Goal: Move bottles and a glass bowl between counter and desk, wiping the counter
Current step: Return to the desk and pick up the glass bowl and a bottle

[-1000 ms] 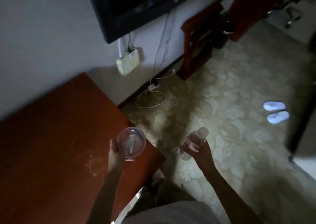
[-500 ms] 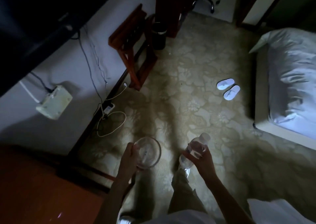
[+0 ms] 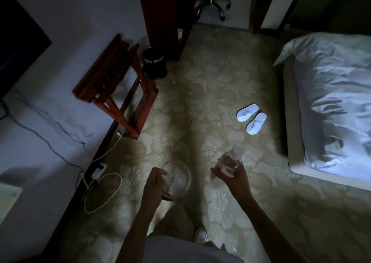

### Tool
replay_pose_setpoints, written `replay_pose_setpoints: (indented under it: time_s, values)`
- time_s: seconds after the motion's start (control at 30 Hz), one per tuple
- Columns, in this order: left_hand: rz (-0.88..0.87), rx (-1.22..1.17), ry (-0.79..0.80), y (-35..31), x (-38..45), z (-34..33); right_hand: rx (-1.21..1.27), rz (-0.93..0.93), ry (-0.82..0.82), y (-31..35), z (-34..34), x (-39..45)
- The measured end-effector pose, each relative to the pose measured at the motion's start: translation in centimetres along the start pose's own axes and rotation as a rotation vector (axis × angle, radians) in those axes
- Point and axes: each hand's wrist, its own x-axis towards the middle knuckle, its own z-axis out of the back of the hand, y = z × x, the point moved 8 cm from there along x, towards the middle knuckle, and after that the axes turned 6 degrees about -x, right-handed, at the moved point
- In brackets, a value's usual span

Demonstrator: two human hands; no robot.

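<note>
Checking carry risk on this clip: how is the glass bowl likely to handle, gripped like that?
The glass bowl looks rigid and probably breakable. The left hand pinches only its rim, so smooth glass could slip. It appears tilted, so anything inside might slide out.

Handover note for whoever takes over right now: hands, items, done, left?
Left hand: gripping the rim of the glass bowl, held over the carpet.
Right hand: wrapped around a clear bottle, cap pointing away.
Position: standing mid-room, bed to the right, slippers ahead; no counter or desk surface shows.
Done: both items picked up and in carry.
Left: set bowl and bottle down at the destination; wiping can't be judged from this view.
</note>
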Motion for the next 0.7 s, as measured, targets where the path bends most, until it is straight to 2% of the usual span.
replay_pose_setpoints:
  time_s: [0.13,0.27,0.37,0.47,0.57,0.7]
  values:
    - [0.023,0.054,-0.037,-3.2,7.4,-2.1,0.04,-0.07,-0.018,-0.8,-0.1,6.0]
    - [0.06,0.094,0.003,-7.7,16.5,-5.9,0.029,-0.107,-0.031,0.7,0.0,14.1]
    - [0.053,0.149,0.051,-13.1,23.4,-9.0,-0.001,-0.114,-0.062,4.5,1.5,21.6]
    - [0.019,0.132,0.09,-20.1,30.3,-11.8,-0.033,-0.051,-0.076,10.8,3.2,30.3]
    - [-0.018,0.22,0.14,-26.4,37.2,-14.8,-0.027,-0.016,-0.1,15.1,4.9,37.9]
    - [-0.071,0.253,0.195,-34.9,44.9,-19.7,0.036,-0.057,-0.166,17.7,6.7,47.4]
